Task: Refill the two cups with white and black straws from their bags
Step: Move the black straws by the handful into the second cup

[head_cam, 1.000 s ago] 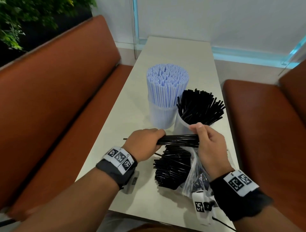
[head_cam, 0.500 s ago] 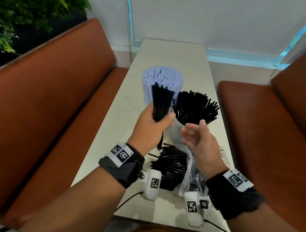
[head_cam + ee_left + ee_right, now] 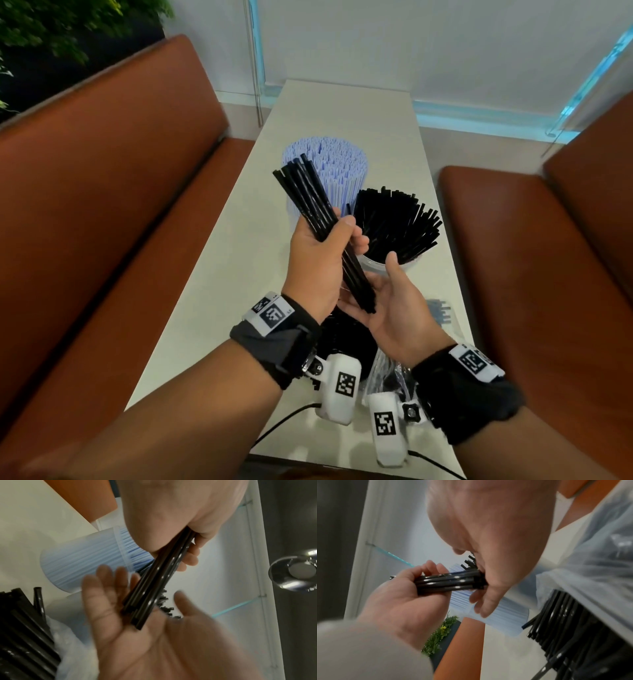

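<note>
A bundle of black straws (image 3: 317, 219) is gripped by the left hand (image 3: 317, 267) at the centre of the frame, tilted up-left. Its lower ends are rested on the flat, open palm of the right hand (image 3: 394, 315). Behind, the cup of white straws (image 3: 337, 161) and the cup of black straws (image 3: 397, 222) are seen side by side on the table (image 3: 342, 102). The bag (image 3: 383, 373) lies lower centre.

You wear black wristbands (image 3: 277, 346) with white coded tags (image 3: 270, 312); white marked cameras (image 3: 339, 389) and black cables (image 3: 284, 419) hang beneath.
</note>
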`<action>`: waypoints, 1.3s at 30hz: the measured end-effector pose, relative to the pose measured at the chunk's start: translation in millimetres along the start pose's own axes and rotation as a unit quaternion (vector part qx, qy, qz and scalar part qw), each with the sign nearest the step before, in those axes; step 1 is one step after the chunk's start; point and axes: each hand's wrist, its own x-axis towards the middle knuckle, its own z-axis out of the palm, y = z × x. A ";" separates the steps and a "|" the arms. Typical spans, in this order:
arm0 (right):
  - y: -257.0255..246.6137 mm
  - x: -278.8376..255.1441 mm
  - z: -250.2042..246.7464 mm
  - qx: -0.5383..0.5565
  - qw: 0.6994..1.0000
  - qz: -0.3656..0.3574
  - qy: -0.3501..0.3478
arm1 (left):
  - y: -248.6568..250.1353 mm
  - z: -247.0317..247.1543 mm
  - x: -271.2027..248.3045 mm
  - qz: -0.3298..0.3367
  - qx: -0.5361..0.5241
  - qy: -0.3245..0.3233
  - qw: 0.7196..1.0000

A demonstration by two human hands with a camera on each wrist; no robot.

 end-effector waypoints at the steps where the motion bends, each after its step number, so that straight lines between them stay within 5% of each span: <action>1: -0.9 -1.6 -1.0 -0.035 0.999 -0.008 -0.032 | 0.3 -1.1 0.2 -0.005 0.005 -0.001 1.000; 3: -1.3 -3.0 -5.4 -0.154 0.985 -0.042 -0.072 | -0.3 -2.3 0.2 -0.017 0.002 0.001 1.000; 8: 0.4 -4.5 -11.0 -0.472 0.868 -0.133 -0.081 | -5.0 -2.6 -7.9 -0.049 0.026 -0.039 0.998; 17: -1.4 -2.2 -28.0 -0.601 0.786 -0.144 0.011 | 26.6 12.7 16.2 -0.015 0.064 -0.123 0.990; 22: -25.8 3.3 -45.2 -0.666 0.720 -0.178 0.082 | 55.7 30.4 48.9 0.083 0.081 -0.078 0.990; 25: -31.7 12.4 -48.6 -0.651 0.720 -0.186 0.155 | 58.5 41.6 60.5 0.110 0.074 -0.053 0.990; 32: -31.5 26.8 -47.1 -0.676 0.713 -0.129 0.132 | 30.5 57.9 71.4 0.122 0.138 -0.021 0.983; 39: -31.5 29.0 -48.4 -0.691 0.697 -0.136 0.135 | -3.0 43.2 69.2 0.070 0.405 -0.101 0.906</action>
